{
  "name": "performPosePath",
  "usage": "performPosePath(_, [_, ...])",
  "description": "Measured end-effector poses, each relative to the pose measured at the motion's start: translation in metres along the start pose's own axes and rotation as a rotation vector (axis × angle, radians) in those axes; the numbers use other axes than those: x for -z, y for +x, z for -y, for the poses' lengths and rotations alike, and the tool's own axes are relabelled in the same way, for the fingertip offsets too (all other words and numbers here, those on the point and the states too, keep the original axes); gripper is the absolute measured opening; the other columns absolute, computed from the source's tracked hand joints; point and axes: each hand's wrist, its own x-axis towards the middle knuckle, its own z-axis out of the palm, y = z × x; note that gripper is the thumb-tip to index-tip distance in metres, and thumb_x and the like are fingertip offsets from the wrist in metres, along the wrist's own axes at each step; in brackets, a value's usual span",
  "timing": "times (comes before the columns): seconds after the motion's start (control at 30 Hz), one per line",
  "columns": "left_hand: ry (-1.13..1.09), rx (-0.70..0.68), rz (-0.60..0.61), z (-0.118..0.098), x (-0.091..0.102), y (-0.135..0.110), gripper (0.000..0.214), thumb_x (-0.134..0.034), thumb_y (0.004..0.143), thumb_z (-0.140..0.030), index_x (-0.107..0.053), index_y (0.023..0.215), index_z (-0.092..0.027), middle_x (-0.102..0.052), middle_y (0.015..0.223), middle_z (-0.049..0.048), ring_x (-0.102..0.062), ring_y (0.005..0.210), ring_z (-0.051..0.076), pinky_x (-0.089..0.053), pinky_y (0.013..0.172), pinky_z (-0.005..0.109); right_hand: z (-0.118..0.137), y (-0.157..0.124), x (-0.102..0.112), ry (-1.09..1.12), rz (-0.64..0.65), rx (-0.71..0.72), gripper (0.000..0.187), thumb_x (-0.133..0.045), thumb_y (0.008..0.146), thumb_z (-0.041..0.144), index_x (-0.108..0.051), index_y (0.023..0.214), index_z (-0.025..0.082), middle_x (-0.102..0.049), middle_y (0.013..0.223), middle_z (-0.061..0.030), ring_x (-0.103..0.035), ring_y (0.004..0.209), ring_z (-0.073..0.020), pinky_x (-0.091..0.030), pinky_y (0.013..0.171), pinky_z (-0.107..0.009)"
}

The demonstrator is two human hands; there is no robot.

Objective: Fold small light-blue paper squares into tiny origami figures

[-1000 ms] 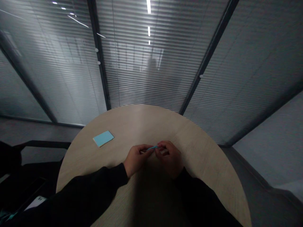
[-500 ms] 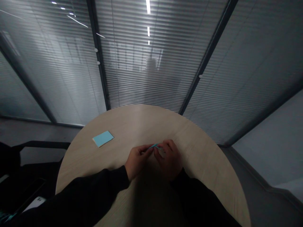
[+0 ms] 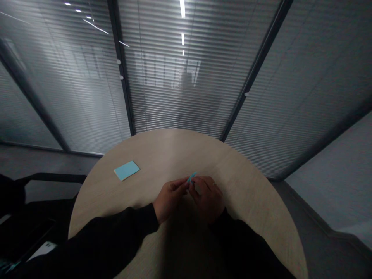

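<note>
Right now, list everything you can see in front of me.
Round table: one, pale wood, in front of the person.
Rectangular card: one, light blue, on the table, left of the hands.
Thin strip: one, light blue, between the fingertips of both hands.
Glass partition with blinds: one, grey, beyond the table.
Blurred figure: one, grey, behind the blinds.
Chair: one, black, at the left.
White item: one, white, lower left; kind unclear.
Left hand: one, black sleeve, over the table.
Right hand: one, black sleeve, over the table.
</note>
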Motion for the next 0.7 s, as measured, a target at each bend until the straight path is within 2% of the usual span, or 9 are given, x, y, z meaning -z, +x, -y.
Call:
performPosePath(0.2, [-0.231,0.046,0.052,-0.001,-0.002,0.000,0.039,-0.070,0.083,-0.039,-0.071,0.114,-0.018,-0.073,0.104,0.0090,-0.064,0.095,0.020,-0.045,0.092,0.035,-0.001,-0.001,0.002,-0.027,-0.003,0.113,0.015,-0.054,0.093,0.018,-0.068,0.098,0.018,-0.072,0.094,-0.0093,-0.064,0.086,-0.0217,-0.055,0.076,-0.034])
performPosePath(0.47, [-0.281,0.072,0.047,-0.011,-0.004,-0.003,0.039,-0.065,0.085,-0.047,-0.072,0.106,-0.014,-0.072,0.104,0.0110,-0.066,0.095,0.022,-0.048,0.085,0.033,-0.001,-0.002,0.004,-0.015,0.056,0.121,0.019,-0.056,0.091,0.019,-0.070,0.104,0.020,-0.071,0.103,-0.0106,-0.064,0.090,-0.0242,-0.056,0.076,-0.038])
performPosePath(0.6, [-0.240,0.093,0.021,-0.008,-0.002,-0.001,0.043,-0.072,0.079,-0.046,-0.071,0.109,-0.015,-0.072,0.104,0.0110,-0.067,0.094,0.022,-0.048,0.088,0.034,0.000,0.002,0.004,0.214,0.039,-0.024,0.015,-0.056,0.089,0.019,-0.070,0.093,0.022,-0.071,0.099,-0.0090,-0.066,0.092,-0.0226,-0.057,0.081,-0.039])
performPosePath(0.7, [-0.188,0.067,0.032,-0.006,0.001,0.000,0.041,-0.072,0.080,-0.043,-0.070,0.111,-0.016,-0.072,0.106,0.0110,-0.067,0.094,0.021,-0.047,0.089,0.034,-0.002,0.002,0.002,0.471,0.060,-0.310,0.011,-0.058,0.089,0.028,-0.066,0.094,0.022,-0.071,0.095,-0.0075,-0.069,0.084,-0.0203,-0.061,0.072,-0.035])
